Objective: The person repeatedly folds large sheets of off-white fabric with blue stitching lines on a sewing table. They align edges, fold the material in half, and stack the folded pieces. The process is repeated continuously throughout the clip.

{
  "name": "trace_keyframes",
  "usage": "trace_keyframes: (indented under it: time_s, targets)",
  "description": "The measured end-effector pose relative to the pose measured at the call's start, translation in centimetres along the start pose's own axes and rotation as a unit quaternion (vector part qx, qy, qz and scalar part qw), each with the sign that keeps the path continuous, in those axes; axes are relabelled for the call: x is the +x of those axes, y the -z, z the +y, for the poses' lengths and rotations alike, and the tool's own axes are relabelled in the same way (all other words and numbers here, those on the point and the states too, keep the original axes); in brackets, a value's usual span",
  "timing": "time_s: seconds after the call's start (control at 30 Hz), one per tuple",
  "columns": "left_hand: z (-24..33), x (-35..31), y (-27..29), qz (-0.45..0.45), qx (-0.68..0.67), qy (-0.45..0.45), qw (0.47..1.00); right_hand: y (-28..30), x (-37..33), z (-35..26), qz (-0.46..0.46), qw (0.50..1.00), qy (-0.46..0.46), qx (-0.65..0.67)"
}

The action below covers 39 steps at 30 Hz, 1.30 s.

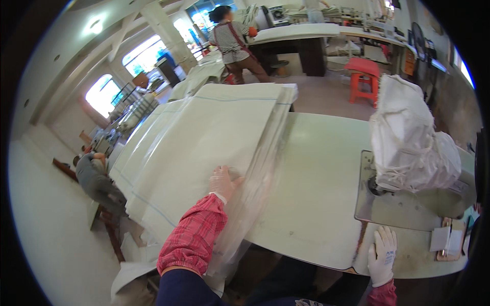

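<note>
A stack of white woven plastic sheets (224, 117), some edged with a thin blue line, lies on the left of the pale green table (311, 168). Gloved in thin, translucent material, my left hand (224, 182) rests on the top sheet near the stack's right edge, thumb apart from the fingers. My right hand (383, 255), in a white glove, lies flat at the table's front edge with nothing in it. Beyond it stands a sewing machine wrapped in white cloth (408, 137), its metal bed plate (403, 206) set into the tabletop.
A small tray (449, 239) with papers sits at the table's right end. Past the table are a red plastic stool (363, 76), a person in a striped top (232, 46) and another worktable (301, 33). Another person (99, 181) bends down at the far left.
</note>
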<state>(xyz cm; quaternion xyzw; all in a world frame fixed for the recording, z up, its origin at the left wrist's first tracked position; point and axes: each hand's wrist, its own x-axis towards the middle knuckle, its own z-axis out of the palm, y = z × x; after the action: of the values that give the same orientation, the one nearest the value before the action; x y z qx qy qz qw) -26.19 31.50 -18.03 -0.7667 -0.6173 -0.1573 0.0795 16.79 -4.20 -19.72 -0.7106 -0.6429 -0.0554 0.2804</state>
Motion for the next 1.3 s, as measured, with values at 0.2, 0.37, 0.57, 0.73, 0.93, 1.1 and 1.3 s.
trace_keyframes:
  time_s: [0.2, 0.37, 0.57, 0.73, 0.93, 1.1, 1.3]
  targets:
    - [-0.6, 5.0, 1.0, -0.158, -0.115, 0.004, 0.981, -0.2, -0.5, 0.2, 0.043, 0.999, 0.002, 0.004]
    - [2.1, 5.6, 1.2, -0.23, -0.289, -0.059, 0.928, -1.0, 0.6, -0.7, 0.072, 0.997, -0.013, -0.003]
    - [14.0, -1.6, -4.2, -0.321, -0.562, 0.043, 0.761, -3.5, 4.2, -6.8, 0.102, 0.985, 0.084, 0.112]
    - [20.1, -4.0, -3.2, -0.183, -0.175, -0.264, 0.931, -7.5, 6.3, -10.6, 0.002, 0.994, 0.103, 0.038]
    - [15.0, 3.0, 10.6, 0.108, -0.041, -0.18, 0.977, -7.1, 4.8, -10.6, -0.14, 0.981, 0.113, -0.072]
    - [23.7, 4.5, 6.6, -0.168, 0.112, -0.497, 0.844, -5.5, 7.7, -9.5, -0.197, 0.959, 0.18, -0.096]
    - [35.7, 12.8, -9.4, -0.182, 0.117, -0.481, 0.85, -5.1, 8.2, -12.8, -0.256, 0.951, 0.159, -0.068]
